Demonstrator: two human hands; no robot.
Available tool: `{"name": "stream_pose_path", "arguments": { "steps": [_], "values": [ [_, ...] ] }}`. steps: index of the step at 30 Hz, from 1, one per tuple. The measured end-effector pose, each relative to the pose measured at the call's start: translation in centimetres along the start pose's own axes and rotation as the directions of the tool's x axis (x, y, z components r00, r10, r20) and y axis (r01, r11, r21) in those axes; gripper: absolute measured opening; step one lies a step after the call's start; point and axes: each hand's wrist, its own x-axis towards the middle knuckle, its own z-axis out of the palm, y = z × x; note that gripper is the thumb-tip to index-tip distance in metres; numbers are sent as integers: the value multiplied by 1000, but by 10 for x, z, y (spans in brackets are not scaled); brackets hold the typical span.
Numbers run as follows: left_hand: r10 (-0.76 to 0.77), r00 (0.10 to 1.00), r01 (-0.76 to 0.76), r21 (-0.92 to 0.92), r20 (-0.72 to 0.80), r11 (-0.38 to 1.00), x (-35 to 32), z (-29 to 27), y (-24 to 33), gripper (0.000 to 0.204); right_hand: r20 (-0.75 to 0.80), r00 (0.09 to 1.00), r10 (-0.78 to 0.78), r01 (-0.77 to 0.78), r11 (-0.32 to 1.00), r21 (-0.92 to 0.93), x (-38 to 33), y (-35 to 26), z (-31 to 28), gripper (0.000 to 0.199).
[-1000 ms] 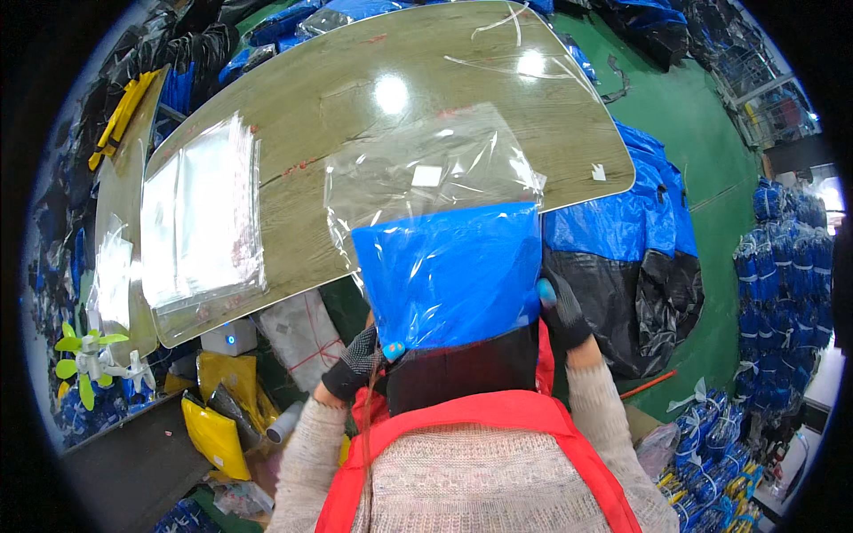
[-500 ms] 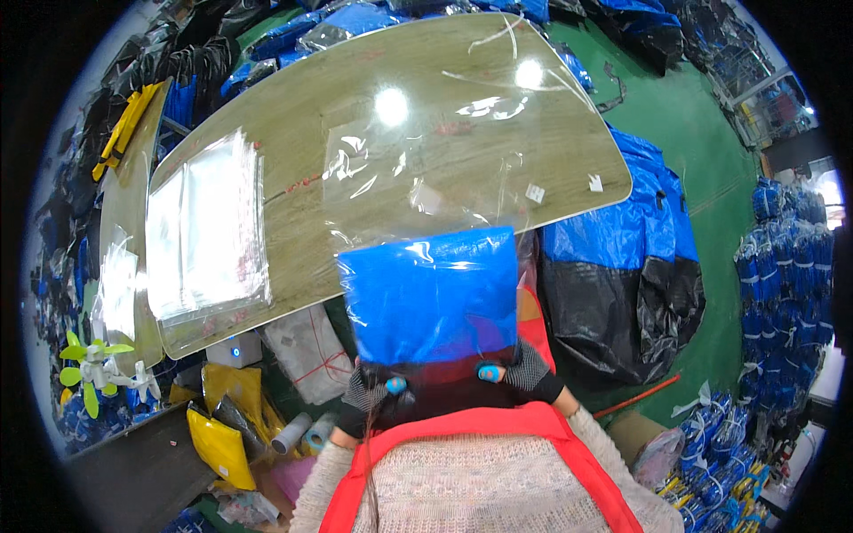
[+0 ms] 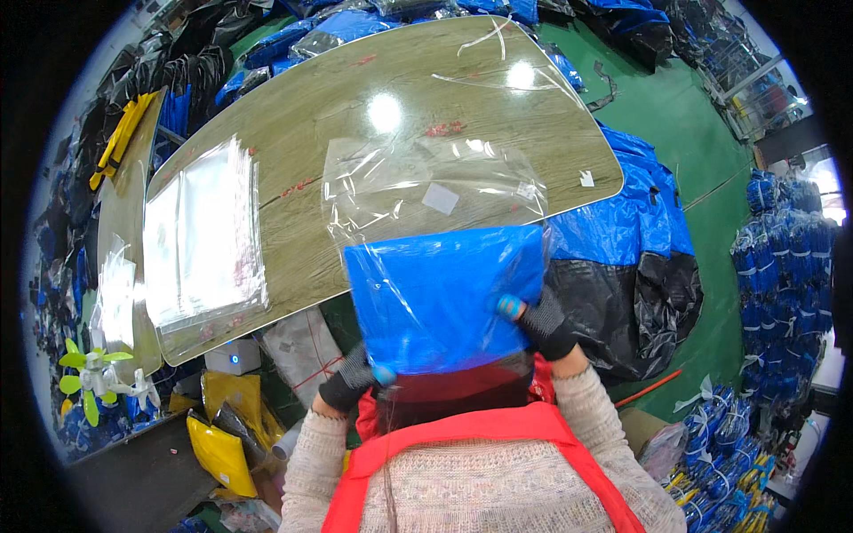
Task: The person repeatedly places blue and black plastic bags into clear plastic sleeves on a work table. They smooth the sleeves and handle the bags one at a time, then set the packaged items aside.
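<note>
A folded blue plastic sheet (image 3: 444,284) with a dark near edge lies inside a clear plastic bag (image 3: 391,164). The far part of the bag spreads over the table, with a pale label (image 3: 440,198) showing on it. My left hand (image 3: 354,380), in a dark grey glove with blue fingertips, is closed on the bundle's near left corner. On its right side, my right hand (image 3: 542,324) pinches the bundle with the thumb on top and the other fingers hidden underneath. The bundle's near end overhangs the table edge, in front of my red apron (image 3: 462,425).
The wood-patterned table (image 3: 293,115) carries a stack of clear bags (image 3: 200,235) at left. A large blue and black bundle (image 3: 649,275) stands on the green floor to the right. Yellow packages (image 3: 220,453) and a small green-bladed fan (image 3: 91,377) are at lower left.
My right hand has moved up and right along the bundle's side, and my left hand slightly left. The blue sheet looks wider, and the bag's far part is spread more fully.
</note>
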Motion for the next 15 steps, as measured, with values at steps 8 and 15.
{"name": "stream_pose_path", "arguments": {
  "steps": [8,15],
  "values": [
    [-96,989,101,-34,116,994,4,1,18,78,54,981,184,-192,941,279,-4,-14,14,82],
    [144,968,-191,-234,-205,953,6,-10,-16,61,-16,989,150,-146,979,145,3,-11,15,77]
  ]
}}
